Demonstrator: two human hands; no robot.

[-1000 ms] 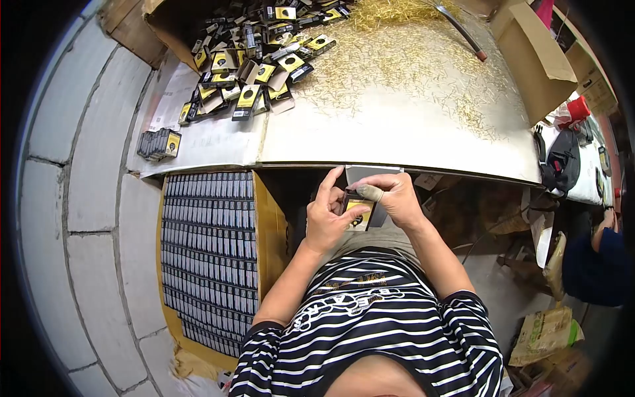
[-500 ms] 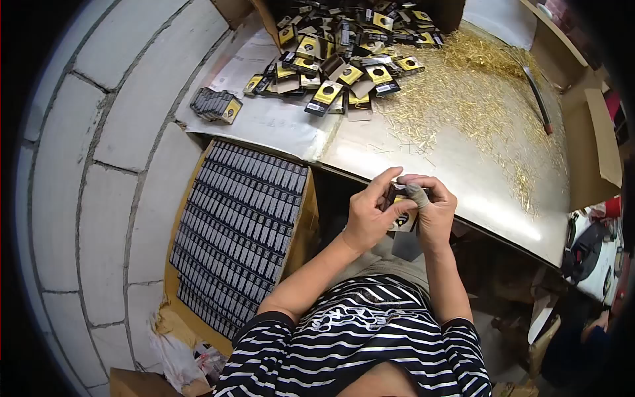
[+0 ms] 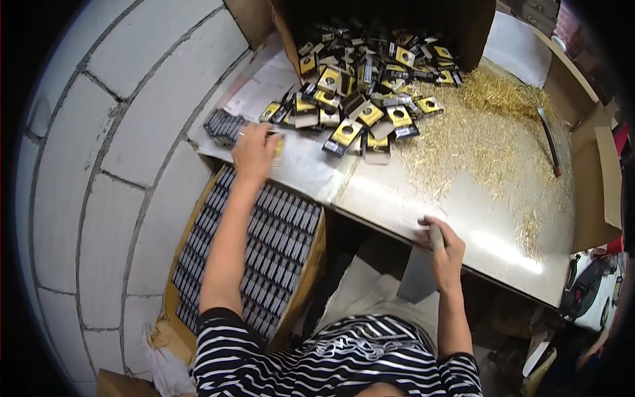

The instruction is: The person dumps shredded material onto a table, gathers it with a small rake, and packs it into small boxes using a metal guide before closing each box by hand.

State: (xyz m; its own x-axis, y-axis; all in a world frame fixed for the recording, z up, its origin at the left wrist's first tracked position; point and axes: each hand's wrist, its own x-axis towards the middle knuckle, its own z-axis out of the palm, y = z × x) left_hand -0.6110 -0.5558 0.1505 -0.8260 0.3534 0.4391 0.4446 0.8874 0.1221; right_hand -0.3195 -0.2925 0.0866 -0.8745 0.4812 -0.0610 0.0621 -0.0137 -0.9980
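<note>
L arm (image 3: 226, 255) is reaching way fwd and out to the L, elbow pretty much straight. L hand (image 3: 253, 155) is at the far end, back of the hand up, fingers bent down w/ the thumb tucked in for a pinch, bit blurry tbh. R arm (image 3: 454, 324) is closer in, forearm pointing fwd. R hand (image 3: 449, 248) is approx half-curled, fingertips blurred, R thumb (image 3: 436, 237) looks grey, prob. covered. Hands are well apart, L one further fwd.

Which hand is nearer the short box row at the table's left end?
Left: the left hand is close beside the box row; the right hand is well away, by the table's front edge.
</note>
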